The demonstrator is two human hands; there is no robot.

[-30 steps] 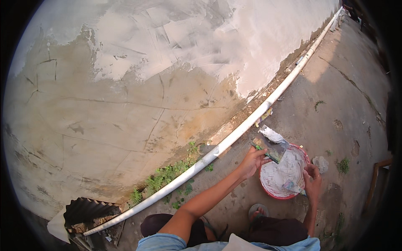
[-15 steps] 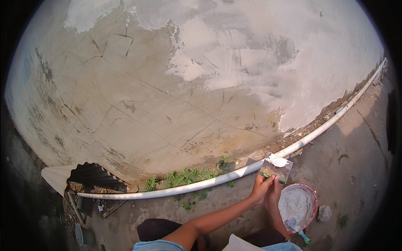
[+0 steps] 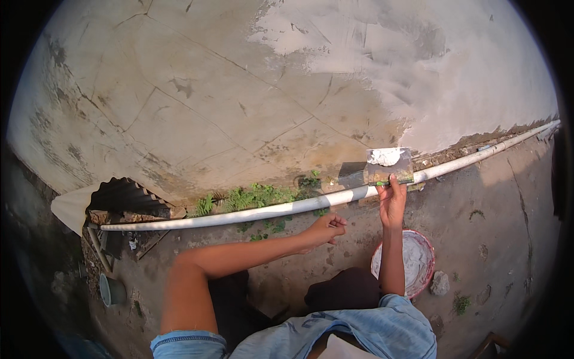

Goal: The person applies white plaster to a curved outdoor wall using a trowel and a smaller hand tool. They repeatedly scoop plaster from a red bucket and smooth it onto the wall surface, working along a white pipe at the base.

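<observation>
While the right hand (image 3: pixel 393 200) clamps 1 dark rectangular blade (image 3: pixel 402 172) with white paste (image 3: pixel 385 157), the left hand (image 3: pixel 326 228) curls its fingers together; the brownish wall (image 3: pixel 227 102) is pale-coated at upper right, uncoated at centre.

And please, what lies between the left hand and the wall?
In the head view, the white pipe lies between the left hand and the wall, with green plants growing along it.
</observation>
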